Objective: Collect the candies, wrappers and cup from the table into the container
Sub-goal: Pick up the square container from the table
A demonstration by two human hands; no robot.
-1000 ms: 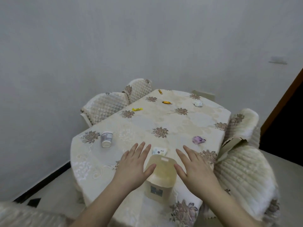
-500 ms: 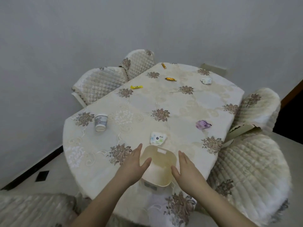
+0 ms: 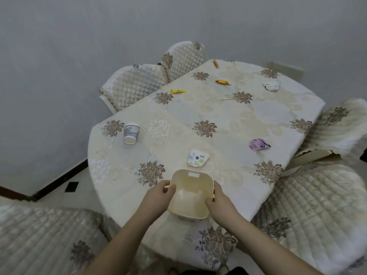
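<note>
So far nothing was collected: your container (image 3: 189,195) sat empty at the desk's (image 3: 278,116) six o'clock edge. Your left hand (image 3: 158,192) was clamped on its left rim, your right hand (image 3: 217,197) on its right. Left to gather, from nine o'clock round: the cup (image 3: 130,133), the yellow candy (image 3: 177,91), the flowered wrapper (image 3: 198,158), two orange candies (image 3: 222,82) toward twelve, the purple wrapper (image 3: 258,144) and the white wrapper (image 3: 271,86). Half a second before, both your hands lay flat beside the container with fingers open; they had since closed on it.
</note>
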